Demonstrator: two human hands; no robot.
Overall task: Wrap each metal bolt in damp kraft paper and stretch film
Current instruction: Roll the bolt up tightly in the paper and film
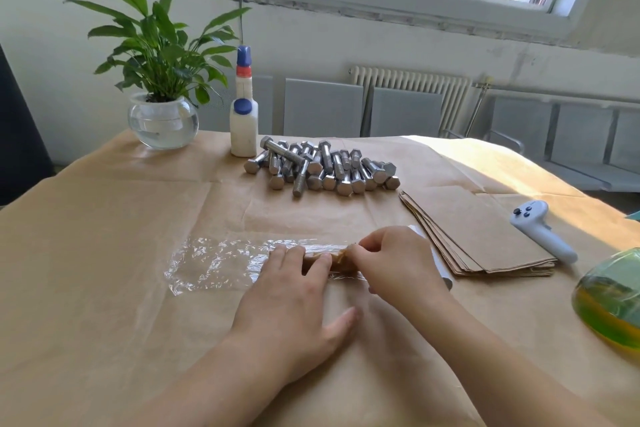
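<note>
I see one paper-wrapped bolt [332, 262] lying on one sheet of stretch film [221, 262], at the middle of the paper-covered table [104, 288]. My left hand [294, 302] rests flat on the bolt, fingers straight. My right hand [398, 263] pinches the wrap's right end with curled fingers. Behind: one heap of bare bolts [322, 166], too overlapped to count; one stack of kraft sheets [478, 229]; two white bottles [243, 114]; one plant [159, 55]; one controller [540, 229].

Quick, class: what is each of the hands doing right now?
Left hand: open, fingers pressing the paper-wrapped bolt.
Right hand: pinching the bolt's wrapped end.
</note>
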